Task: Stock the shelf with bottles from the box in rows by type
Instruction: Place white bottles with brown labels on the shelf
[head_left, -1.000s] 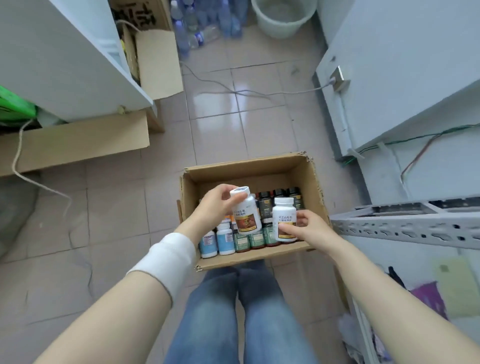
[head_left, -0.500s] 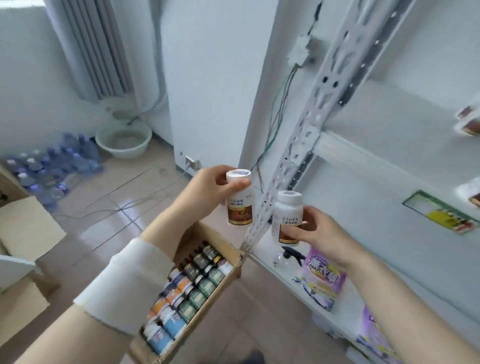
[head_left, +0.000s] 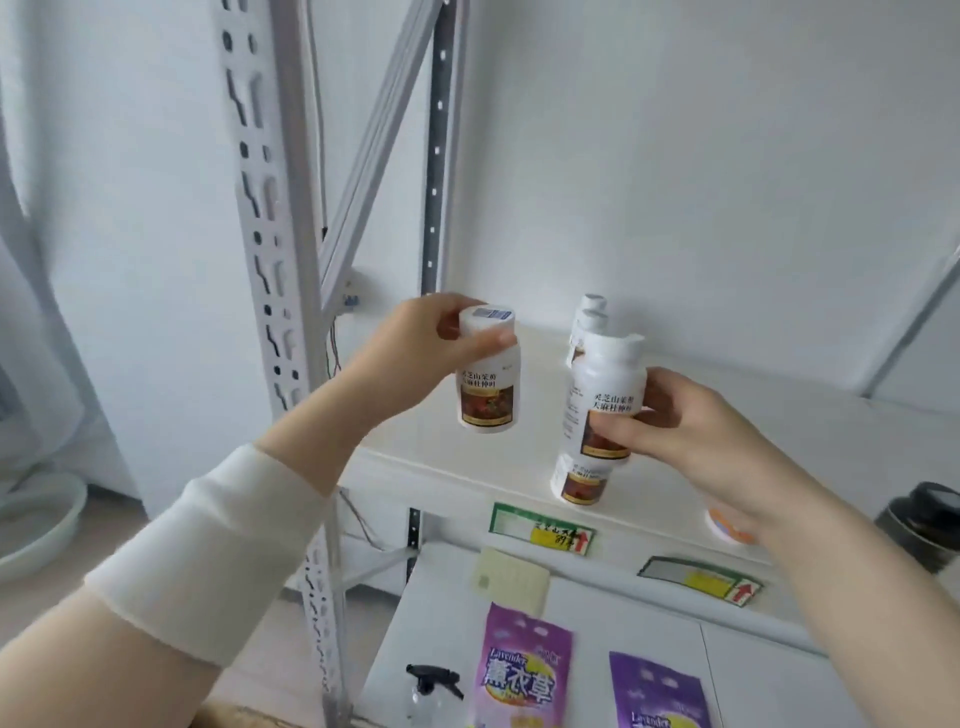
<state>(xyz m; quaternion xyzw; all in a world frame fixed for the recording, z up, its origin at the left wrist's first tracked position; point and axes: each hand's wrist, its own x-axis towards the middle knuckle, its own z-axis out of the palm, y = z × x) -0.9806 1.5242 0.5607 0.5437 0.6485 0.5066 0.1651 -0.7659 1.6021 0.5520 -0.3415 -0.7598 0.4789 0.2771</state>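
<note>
My left hand (head_left: 415, 343) grips a white bottle with a red-brown label (head_left: 487, 379) by its cap, held in the air above the shelf's front left. My right hand (head_left: 691, 436) holds a second white bottle of the same kind (head_left: 602, 395) by its body, just above the white shelf board (head_left: 467, 447). A row of matching white bottles stands on the shelf: one at the front (head_left: 579, 480) under the held bottle, two more at the back (head_left: 589, 322). The box is out of view.
The shelf's perforated white upright (head_left: 270, 260) rises left of my left hand. A dark-lidded jar (head_left: 924, 525) and an orange-labelled bottle (head_left: 727, 525) stand at the right. Price tags (head_left: 540, 530) hang on the shelf edge. Below lie purple lavender bags (head_left: 524, 670) and a spray bottle (head_left: 431, 691).
My view has swung up from the box to the shelf. Both hands have carried their bottles up to the shelf level, the right one above the row of white bottles.
</note>
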